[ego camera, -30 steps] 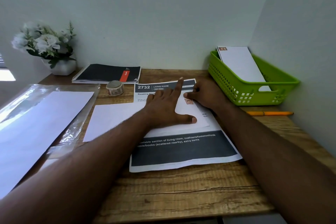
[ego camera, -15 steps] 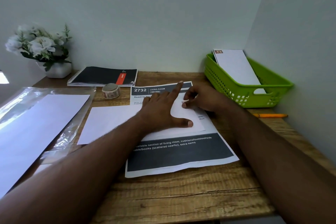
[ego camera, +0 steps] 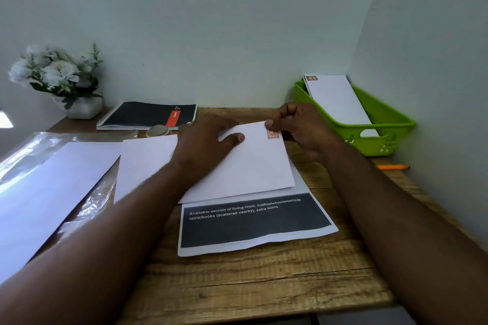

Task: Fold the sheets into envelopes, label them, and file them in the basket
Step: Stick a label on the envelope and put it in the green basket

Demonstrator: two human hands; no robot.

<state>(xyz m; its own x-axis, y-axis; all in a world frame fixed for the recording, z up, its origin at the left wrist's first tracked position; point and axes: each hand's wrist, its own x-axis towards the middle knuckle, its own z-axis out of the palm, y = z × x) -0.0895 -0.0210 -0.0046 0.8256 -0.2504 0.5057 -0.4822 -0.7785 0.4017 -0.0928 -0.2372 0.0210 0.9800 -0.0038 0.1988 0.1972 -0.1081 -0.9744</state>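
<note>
A white folded envelope (ego camera: 253,163) with a small brown label (ego camera: 272,134) at its top right corner is tilted up off the desk. My left hand (ego camera: 208,142) grips its upper left part, thumb on top. My right hand (ego camera: 298,126) pinches the top right corner next to the label. Under it lies a printed sheet with a dark band (ego camera: 253,221). A green basket (ego camera: 383,124) stands at the right against the wall, with one labelled envelope (ego camera: 338,99) leaning inside it. Another white sheet (ego camera: 145,161) lies flat to the left.
A clear plastic sleeve with white sheets (ego camera: 45,187) lies at the far left. A black notebook (ego camera: 148,115) and a tape roll (ego camera: 158,130) sit behind the hands. A flower pot (ego camera: 79,105) is at the back left. An orange pencil (ego camera: 392,167) lies by the right wall.
Both hands have lifted the labelled envelope off the printed sheet and tilted its right end up. Before, my left hand pressed it flat while my right fingers pressed the label.
</note>
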